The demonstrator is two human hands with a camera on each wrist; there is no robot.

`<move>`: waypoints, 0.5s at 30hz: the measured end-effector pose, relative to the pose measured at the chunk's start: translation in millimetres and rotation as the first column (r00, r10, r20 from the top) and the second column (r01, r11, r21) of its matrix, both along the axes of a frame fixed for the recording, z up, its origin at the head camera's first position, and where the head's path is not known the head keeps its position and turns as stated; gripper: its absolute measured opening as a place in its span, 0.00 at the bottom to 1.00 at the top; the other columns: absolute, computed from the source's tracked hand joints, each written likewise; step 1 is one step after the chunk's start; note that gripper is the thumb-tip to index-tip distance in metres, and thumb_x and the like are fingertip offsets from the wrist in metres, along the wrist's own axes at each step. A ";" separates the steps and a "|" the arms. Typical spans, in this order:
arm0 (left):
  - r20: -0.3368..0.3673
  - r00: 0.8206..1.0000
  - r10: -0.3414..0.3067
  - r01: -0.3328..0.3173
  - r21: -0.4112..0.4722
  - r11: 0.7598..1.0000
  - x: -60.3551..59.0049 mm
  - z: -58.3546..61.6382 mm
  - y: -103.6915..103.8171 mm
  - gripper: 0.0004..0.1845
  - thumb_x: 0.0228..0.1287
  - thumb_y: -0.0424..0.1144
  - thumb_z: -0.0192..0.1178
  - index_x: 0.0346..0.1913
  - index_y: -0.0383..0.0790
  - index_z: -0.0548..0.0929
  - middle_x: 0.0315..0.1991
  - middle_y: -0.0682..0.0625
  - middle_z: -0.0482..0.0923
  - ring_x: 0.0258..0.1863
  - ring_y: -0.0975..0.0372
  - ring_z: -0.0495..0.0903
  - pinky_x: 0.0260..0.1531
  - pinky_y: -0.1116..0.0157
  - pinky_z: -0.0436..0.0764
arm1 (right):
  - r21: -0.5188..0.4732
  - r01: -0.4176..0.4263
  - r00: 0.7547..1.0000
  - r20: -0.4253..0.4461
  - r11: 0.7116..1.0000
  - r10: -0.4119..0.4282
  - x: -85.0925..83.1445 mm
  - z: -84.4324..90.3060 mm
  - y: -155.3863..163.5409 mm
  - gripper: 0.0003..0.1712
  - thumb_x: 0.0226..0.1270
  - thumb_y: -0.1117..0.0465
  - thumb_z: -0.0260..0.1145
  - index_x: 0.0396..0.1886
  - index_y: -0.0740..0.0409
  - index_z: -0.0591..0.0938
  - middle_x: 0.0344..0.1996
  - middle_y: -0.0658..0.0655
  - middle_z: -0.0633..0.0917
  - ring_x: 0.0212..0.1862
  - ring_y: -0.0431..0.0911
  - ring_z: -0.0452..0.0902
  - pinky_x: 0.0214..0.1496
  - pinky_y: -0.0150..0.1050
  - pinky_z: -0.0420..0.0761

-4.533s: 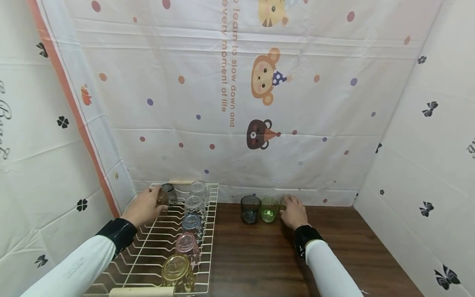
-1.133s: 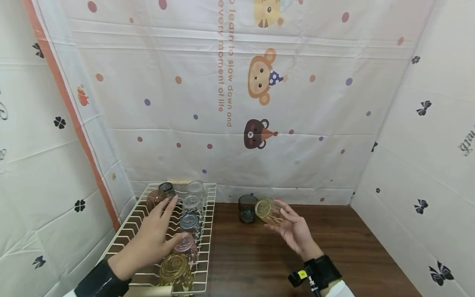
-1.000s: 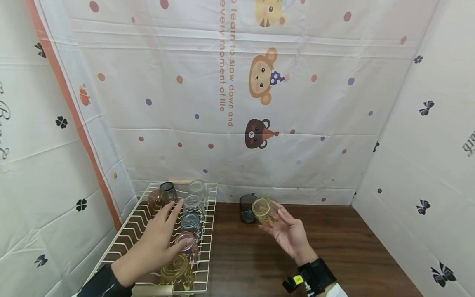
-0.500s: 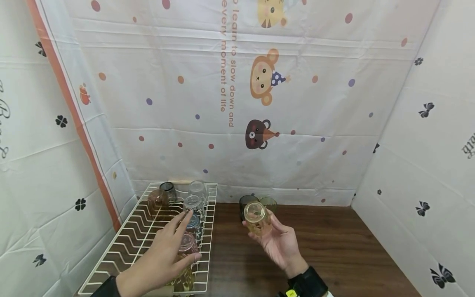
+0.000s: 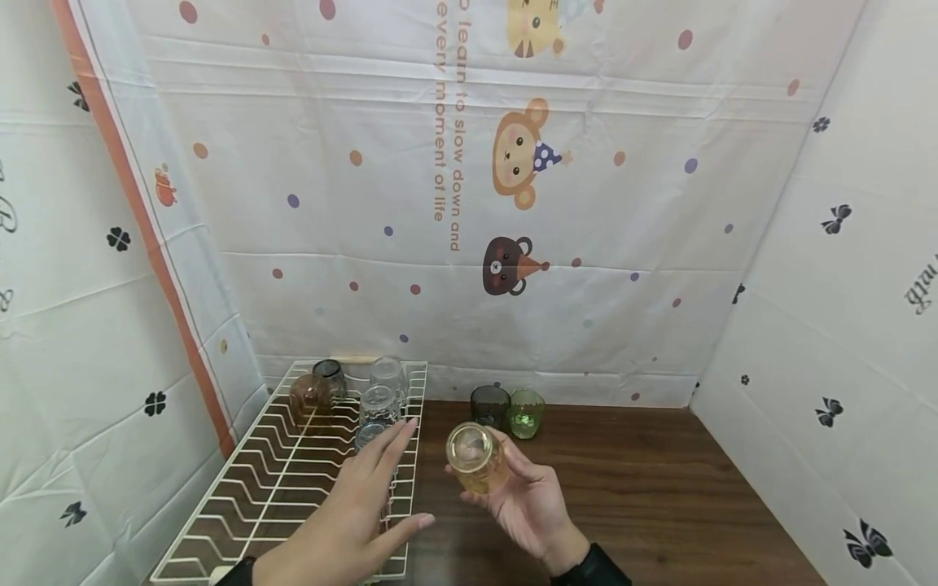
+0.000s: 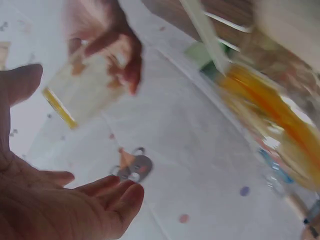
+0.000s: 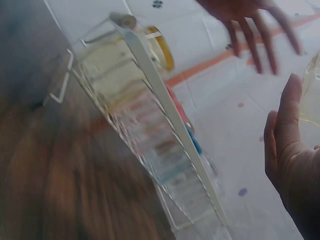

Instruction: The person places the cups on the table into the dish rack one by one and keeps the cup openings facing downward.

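Observation:
My right hand (image 5: 522, 498) holds a yellow glass (image 5: 475, 467) on its side, palm up, with the mouth facing me, above the wooden table (image 5: 630, 505). My left hand (image 5: 375, 498) hovers open just left of it, over the right edge of the white wire rack (image 5: 258, 487), fingers spread and touching nothing. In the left wrist view the yellow glass (image 6: 82, 95) sits in the right hand's fingers (image 6: 117, 42) above my left palm (image 6: 60, 210). The right wrist view shows my right thumb (image 7: 287, 135) and the left hand's fingers (image 7: 255, 22).
In the rack stand a brown glass (image 5: 308, 400), a dark glass (image 5: 329, 377) and two clear glasses (image 5: 382, 389). On the table by the back curtain stand a dark grey glass (image 5: 489, 405) and a green glass (image 5: 526, 413). Curtains close off three sides.
My right hand has carried the yellow glass from the back of the table forward and left. My left hand has left the glasses in the rack and come right towards it.

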State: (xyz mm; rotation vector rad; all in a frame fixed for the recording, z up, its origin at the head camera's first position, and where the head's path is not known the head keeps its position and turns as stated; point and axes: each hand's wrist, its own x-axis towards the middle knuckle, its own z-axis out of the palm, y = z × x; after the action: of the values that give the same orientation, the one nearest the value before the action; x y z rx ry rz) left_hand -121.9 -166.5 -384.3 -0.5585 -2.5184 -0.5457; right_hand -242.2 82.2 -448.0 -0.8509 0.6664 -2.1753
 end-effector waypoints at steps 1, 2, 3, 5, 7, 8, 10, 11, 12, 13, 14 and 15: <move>-0.009 1.000 -0.012 0.012 0.006 1.000 0.3 1.9 4.0 0.54 0.69 0.60 0.70 0.88 0.54 0.49 0.81 0.46 0.65 0.69 0.54 0.77 0.61 0.40 0.80 | 0.001 -0.007 1.000 -0.005 1.000 0.007 2.5 -0.2 -2.9 0.27 0.90 0.59 0.33 0.76 0.50 0.69 0.72 0.59 0.79 0.71 0.57 0.80 0.65 0.43 0.86; -0.018 1.000 -0.025 0.025 0.014 1.000 0.3 3.7 8.1 0.54 0.69 0.59 0.70 0.88 0.54 0.49 0.81 0.47 0.64 0.71 0.53 0.77 0.62 0.39 0.80 | 0.001 -0.012 1.000 -0.008 1.000 0.012 5.1 -0.2 -5.8 0.27 0.90 0.59 0.32 0.76 0.49 0.69 0.71 0.59 0.79 0.71 0.57 0.80 0.65 0.43 0.87; -0.020 0.999 -0.038 0.038 0.024 0.999 0.1 5.5 12.1 0.54 0.69 0.58 0.71 0.88 0.55 0.49 0.82 0.48 0.63 0.75 0.49 0.73 0.63 0.38 0.79 | 0.003 -0.017 1.000 -0.008 1.000 0.017 7.8 -0.2 -8.8 0.26 0.89 0.59 0.33 0.75 0.49 0.70 0.71 0.59 0.79 0.71 0.57 0.81 0.65 0.43 0.86; -0.019 0.998 -0.058 0.059 0.036 0.998 -1.0 8.6 19.1 0.54 0.69 0.58 0.71 0.88 0.58 0.49 0.83 0.49 0.62 0.77 0.49 0.71 0.66 0.39 0.79 | -0.002 -0.023 1.000 -0.004 1.000 0.023 13.4 -0.1 -14.4 0.26 0.89 0.59 0.33 0.74 0.49 0.70 0.69 0.57 0.80 0.71 0.54 0.80 0.66 0.42 0.86; -0.023 0.996 -0.081 0.082 0.040 0.996 -2.2 10.3 24.8 0.52 0.69 0.57 0.71 0.88 0.59 0.51 0.83 0.48 0.63 0.76 0.48 0.72 0.66 0.39 0.79 | -0.004 -0.031 1.000 -0.005 1.000 0.031 19.1 0.2 -19.5 0.26 0.89 0.59 0.34 0.74 0.48 0.70 0.67 0.55 0.81 0.68 0.49 0.81 0.62 0.38 0.86; -0.022 0.995 -0.093 0.093 0.039 0.995 -2.8 10.6 27.3 0.51 0.70 0.57 0.71 0.87 0.60 0.53 0.82 0.48 0.64 0.75 0.48 0.73 0.65 0.40 0.80 | -0.007 -0.037 0.999 -0.008 0.999 0.037 21.7 0.5 -21.9 0.25 0.88 0.59 0.34 0.74 0.48 0.70 0.66 0.54 0.81 0.67 0.47 0.80 0.60 0.35 0.86; -0.026 0.993 -0.116 0.118 0.043 0.992 -4.0 10.6 31.2 0.47 0.70 0.55 0.71 0.86 0.61 0.57 0.80 0.48 0.67 0.72 0.50 0.76 0.62 0.43 0.82 | -0.021 -0.056 0.998 -0.015 0.998 0.056 26.4 0.8 -25.6 0.25 0.88 0.58 0.34 0.73 0.48 0.70 0.64 0.51 0.80 0.62 0.42 0.79 0.55 0.31 0.84; -0.027 0.991 -0.128 0.129 0.046 0.991 -4.4 10.2 32.6 0.46 0.71 0.54 0.71 0.85 0.61 0.59 0.78 0.49 0.69 0.70 0.51 0.78 0.61 0.45 0.83 | -0.028 -0.070 0.997 -0.022 0.997 0.069 28.3 0.9 -27.2 0.24 0.88 0.58 0.34 0.72 0.47 0.70 0.63 0.50 0.80 0.60 0.40 0.78 0.53 0.30 0.83; -0.028 0.990 -0.135 0.136 0.049 0.989 -4.7 9.7 33.6 0.44 0.71 0.54 0.71 0.84 0.62 0.60 0.77 0.51 0.71 0.68 0.54 0.80 0.60 0.47 0.84 | -0.033 -0.083 0.996 -0.028 0.996 0.082 30.3 1.0 -28.3 0.24 0.88 0.58 0.34 0.72 0.47 0.69 0.62 0.49 0.80 0.58 0.40 0.77 0.51 0.29 0.81; -0.032 0.989 -0.142 0.144 0.052 0.988 -4.9 9.1 34.3 0.43 0.71 0.52 0.71 0.83 0.62 0.62 0.75 0.52 0.72 0.66 0.56 0.81 0.59 0.49 0.85 | -0.042 -0.095 0.995 -0.033 0.995 0.094 31.9 1.0 -29.2 0.25 0.87 0.58 0.34 0.72 0.47 0.69 0.62 0.49 0.79 0.57 0.39 0.77 0.51 0.28 0.80; -0.035 0.988 -0.149 0.151 0.058 0.987 -5.0 8.6 34.8 0.43 0.71 0.51 0.72 0.83 0.62 0.63 0.73 0.54 0.74 0.64 0.59 0.82 0.58 0.52 0.86 | -0.050 -0.106 0.994 -0.039 0.993 0.104 33.2 1.0 -29.9 0.25 0.87 0.59 0.33 0.72 0.47 0.69 0.62 0.48 0.79 0.57 0.39 0.76 0.52 0.29 0.80; -0.039 0.987 -0.155 0.157 0.064 0.985 -5.0 8.2 35.0 0.43 0.70 0.50 0.73 0.83 0.61 0.63 0.72 0.55 0.75 0.63 0.61 0.82 0.57 0.54 0.86 | -0.057 -0.113 0.993 -0.041 0.992 0.111 34.4 0.9 -30.5 0.25 0.87 0.59 0.33 0.72 0.48 0.69 0.62 0.49 0.79 0.57 0.39 0.76 0.54 0.30 0.80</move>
State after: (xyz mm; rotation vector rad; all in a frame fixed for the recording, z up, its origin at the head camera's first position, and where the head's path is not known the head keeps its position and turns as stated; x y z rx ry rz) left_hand -127.0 -131.5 -376.1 -0.7382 -2.4277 -0.6694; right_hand -207.7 51.7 -447.1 -0.9393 0.5616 -2.0917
